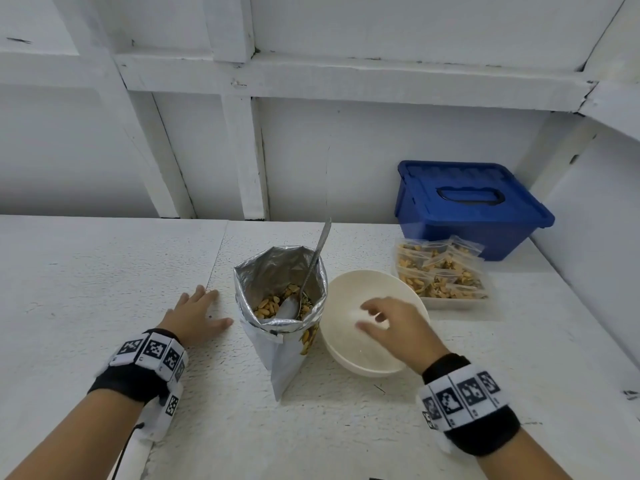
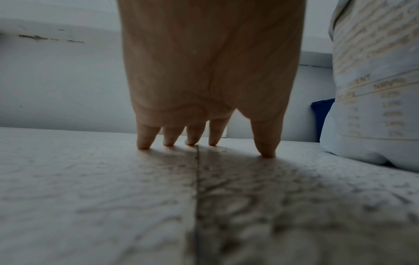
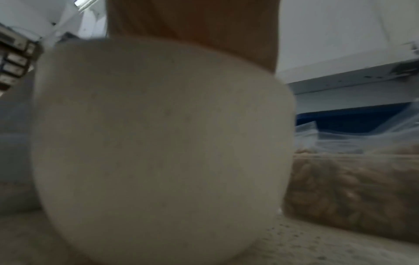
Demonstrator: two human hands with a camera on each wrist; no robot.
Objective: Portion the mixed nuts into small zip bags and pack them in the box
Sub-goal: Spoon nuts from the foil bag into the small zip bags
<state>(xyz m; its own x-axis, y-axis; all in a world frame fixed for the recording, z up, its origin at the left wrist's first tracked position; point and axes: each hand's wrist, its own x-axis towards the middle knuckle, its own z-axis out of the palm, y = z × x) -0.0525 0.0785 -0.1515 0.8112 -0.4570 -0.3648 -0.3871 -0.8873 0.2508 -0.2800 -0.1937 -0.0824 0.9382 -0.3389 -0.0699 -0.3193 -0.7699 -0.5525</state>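
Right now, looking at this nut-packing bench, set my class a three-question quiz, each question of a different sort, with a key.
1. True or false: the lid of the blue box is on.
2. Where does the spoon stand? A) in the foil nut bag B) in the white bowl C) on the table
3. Fill in: the left hand rests with its fingertips on the ____.

Key: 1 true. 2 A. 3 table. The filled zip bags sit in a clear tray, not the box; the right hand hovers over the bowl.

Head looks down; wrist views sit low, sharing the blue box point(image 1: 464, 206).
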